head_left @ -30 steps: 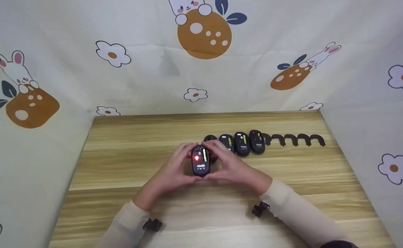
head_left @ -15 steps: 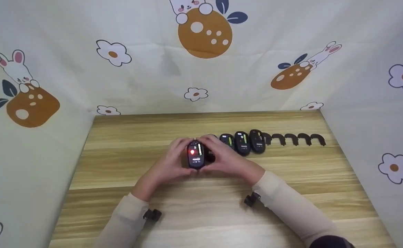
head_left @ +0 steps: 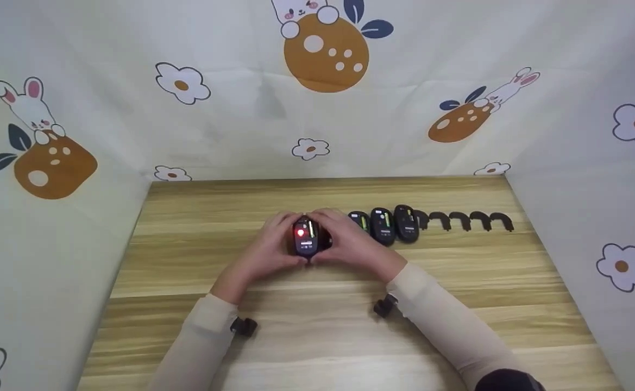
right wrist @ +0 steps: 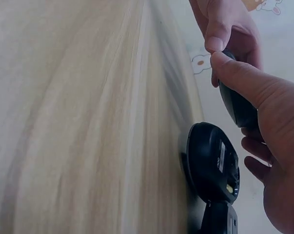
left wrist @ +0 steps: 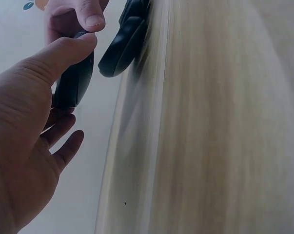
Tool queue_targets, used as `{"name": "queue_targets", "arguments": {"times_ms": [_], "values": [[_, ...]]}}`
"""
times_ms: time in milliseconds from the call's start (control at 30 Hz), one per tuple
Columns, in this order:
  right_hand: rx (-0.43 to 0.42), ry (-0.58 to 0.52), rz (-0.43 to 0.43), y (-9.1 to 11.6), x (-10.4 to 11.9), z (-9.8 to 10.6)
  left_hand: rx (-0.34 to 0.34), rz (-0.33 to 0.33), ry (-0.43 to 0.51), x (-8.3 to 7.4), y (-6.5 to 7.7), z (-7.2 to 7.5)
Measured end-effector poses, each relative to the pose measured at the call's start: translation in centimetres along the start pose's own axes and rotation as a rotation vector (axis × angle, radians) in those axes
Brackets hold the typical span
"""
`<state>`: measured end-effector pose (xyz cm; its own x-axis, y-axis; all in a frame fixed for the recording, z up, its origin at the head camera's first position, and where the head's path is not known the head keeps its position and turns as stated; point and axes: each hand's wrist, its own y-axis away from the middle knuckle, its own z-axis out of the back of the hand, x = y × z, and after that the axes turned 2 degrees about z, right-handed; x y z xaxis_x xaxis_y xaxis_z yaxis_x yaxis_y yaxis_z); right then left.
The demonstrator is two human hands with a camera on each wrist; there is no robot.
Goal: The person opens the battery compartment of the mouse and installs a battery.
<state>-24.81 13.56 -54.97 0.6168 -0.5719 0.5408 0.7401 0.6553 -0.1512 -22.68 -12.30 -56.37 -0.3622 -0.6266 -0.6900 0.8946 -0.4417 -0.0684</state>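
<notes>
A black computer mouse (head_left: 306, 241) is held underside up between both hands, above the table in the wrist views. Its battery slot lies uncovered with a battery in it, and a red light glows on its base. My left hand (head_left: 268, 250) grips its left side, thumb at the near end and fingers at the far end. On the other side my right hand (head_left: 352, 244) grips it likewise. The two thumbs meet or nearly meet at the near end. In the right wrist view another mouse (right wrist: 210, 165) rests on the table beside the right hand.
To the right stand more upturned mice (head_left: 382, 225) in a row, batteries showing in their open slots; the right hand partly covers the row's left end. Several curved black covers (head_left: 460, 220) lie beyond them. Patterned cloth walls (head_left: 230, 136) close in the wooden table (head_left: 317, 336).
Both hands have carried the mouse away from me and slightly left, up beside the left end of the row. The grip looks the same, and the red light stays on.
</notes>
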Motion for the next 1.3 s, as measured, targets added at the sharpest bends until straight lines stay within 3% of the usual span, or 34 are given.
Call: {"name": "queue_targets", "arguments": {"times_ms": [533, 900, 1300], "values": [[0.036, 0.165, 0.018, -1.3, -0.6, -1.0, 0.058, 0.011, -0.043, 1.1, -1.1, -0.3], [0.053, 0.215, 0.022, -1.7, -0.9, -1.4, 0.061, 0.000, -0.042, 1.1, -1.3, -0.6], [0.040, 0.203, -0.011, -1.5, -1.1, -1.4, 0.064, 0.035, -0.044, 0.8, -1.2, -0.7]]}}
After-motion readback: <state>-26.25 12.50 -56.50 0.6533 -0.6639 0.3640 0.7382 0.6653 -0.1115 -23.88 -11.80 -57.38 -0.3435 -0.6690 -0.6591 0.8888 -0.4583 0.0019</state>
